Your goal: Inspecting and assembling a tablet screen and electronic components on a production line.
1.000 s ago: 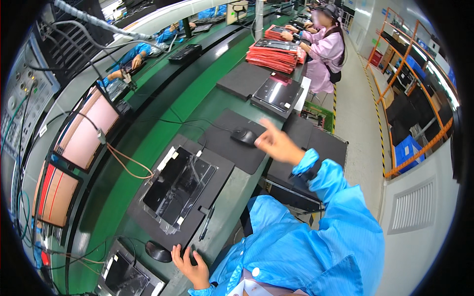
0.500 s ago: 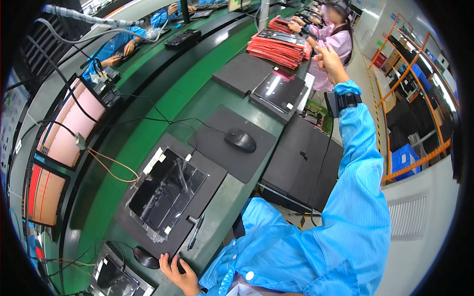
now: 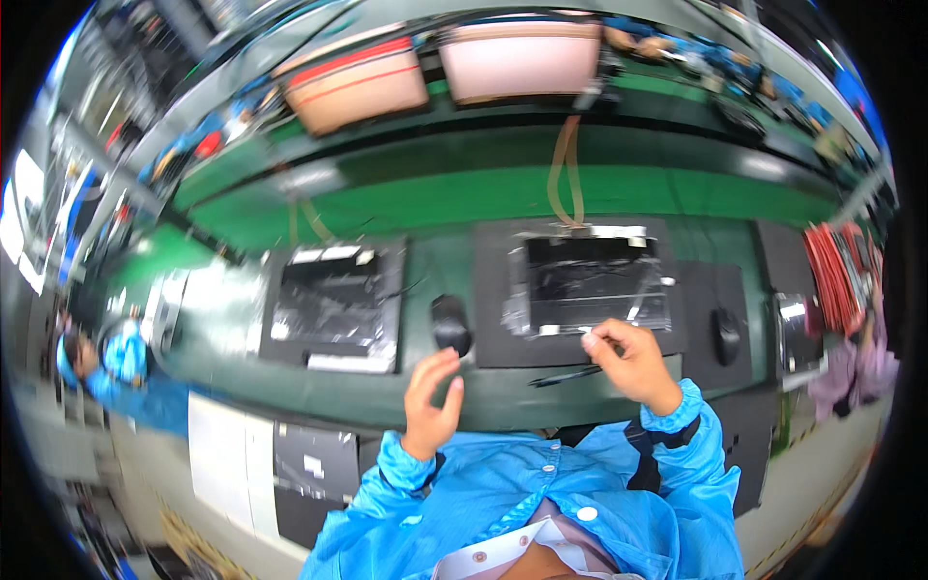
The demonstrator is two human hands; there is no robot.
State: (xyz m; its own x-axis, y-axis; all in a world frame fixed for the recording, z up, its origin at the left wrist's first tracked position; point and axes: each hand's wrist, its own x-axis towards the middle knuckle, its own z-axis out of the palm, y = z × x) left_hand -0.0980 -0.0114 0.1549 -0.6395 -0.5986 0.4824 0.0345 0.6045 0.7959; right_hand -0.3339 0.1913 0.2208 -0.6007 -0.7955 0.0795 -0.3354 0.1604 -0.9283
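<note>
My left hand is raised just below a black mouse, thumb apart from the fingers and nothing visible in it. My right hand hovers by the lower edge of a dark screen panel, fingers loosely bent and a gap showing beside the thumb. No object can be made out in that hand; motion blurs it slightly. Clear film and white tabs cling to the panel, which lies on a black pad. Close to the right hand, a black pen rests at the pad's front edge.
A second film-covered panel lies on a pad to the left. At right are another mouse, a dark panel and a stack of red sleeves. A co-worker in blue is at far left; monitors stand behind.
The view has swung left and now faces the bench squarely. My right arm has come back from its outstretched reach toward the red stack. My left hand has lifted off the pad's corner.
</note>
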